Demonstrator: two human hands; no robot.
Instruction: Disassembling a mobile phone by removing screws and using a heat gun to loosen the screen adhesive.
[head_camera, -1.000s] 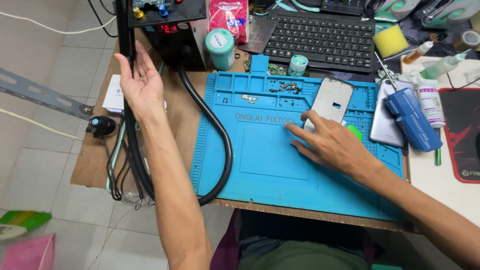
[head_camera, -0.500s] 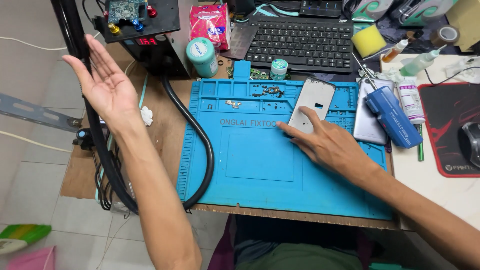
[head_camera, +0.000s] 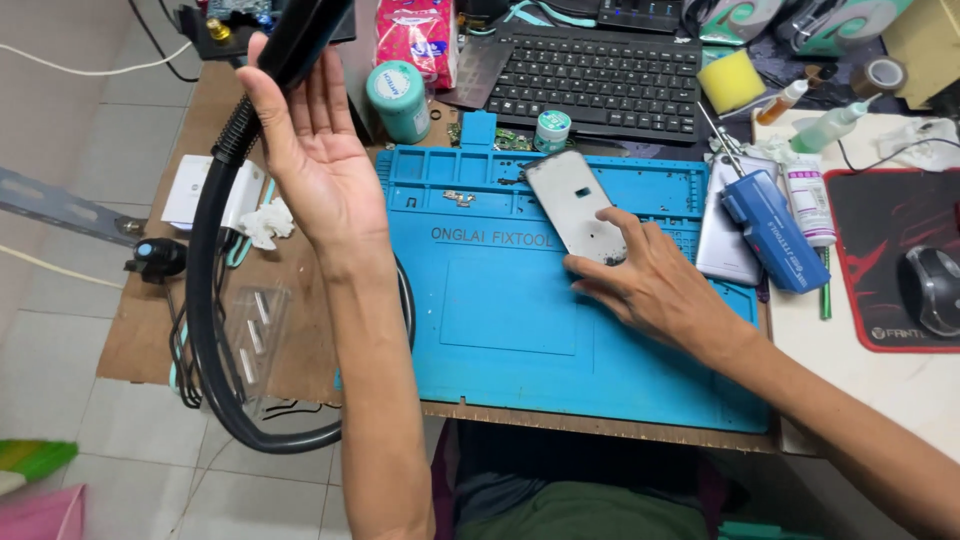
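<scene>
Left hand (head_camera: 318, 150) raised, palm open, fingertips against a black hose (head_camera: 215, 300), gripping nothing | Right hand (head_camera: 655, 285) flat, unclenched, pinning a phone panel (head_camera: 575, 203) onto the blue repair mat (head_camera: 510, 320)

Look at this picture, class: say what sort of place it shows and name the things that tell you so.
Most likely a small electronics repair bench: a blue repair mat with parts trays, a phone back panel under the right hand, and a black hose tool by the left hand.
</scene>
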